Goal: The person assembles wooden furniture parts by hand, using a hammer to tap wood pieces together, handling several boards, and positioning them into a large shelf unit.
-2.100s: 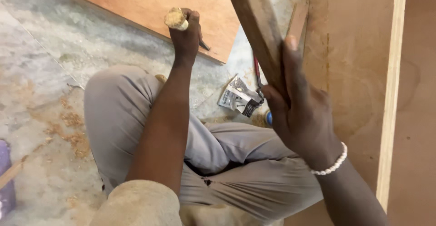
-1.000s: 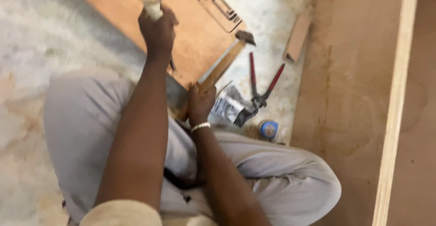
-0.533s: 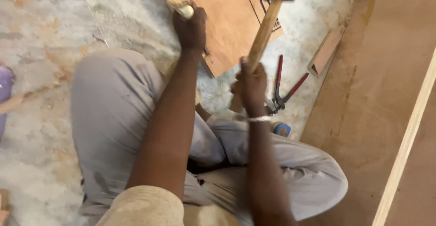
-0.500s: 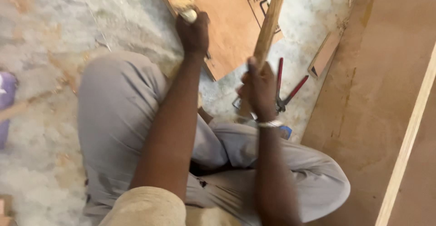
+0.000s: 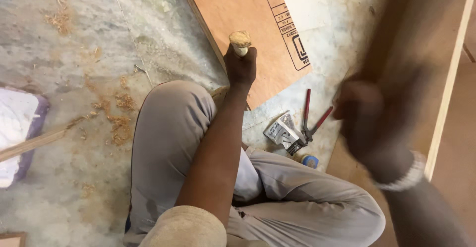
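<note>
While blurred right hand point(image 5: 369, 123) swings, left hand point(image 5: 240, 67) clenches chisel handle point(image 5: 240, 40).

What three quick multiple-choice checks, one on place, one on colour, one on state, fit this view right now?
1. Where do the pliers lie?
A. on the floor beside the plywood sheet
B. on the trouser leg
C. on the white cloth

2. What colour are the pliers' handles?
A. blue
B. red
C. yellow

3. How is the left hand?
A. open and flat
B. closed round a wooden tool handle
C. resting on the knee

Answers: 1 A, they rest on concrete by the sheet's edge; 2 B, both handles show red; 3 B, the fingers wrap the handle.
</note>
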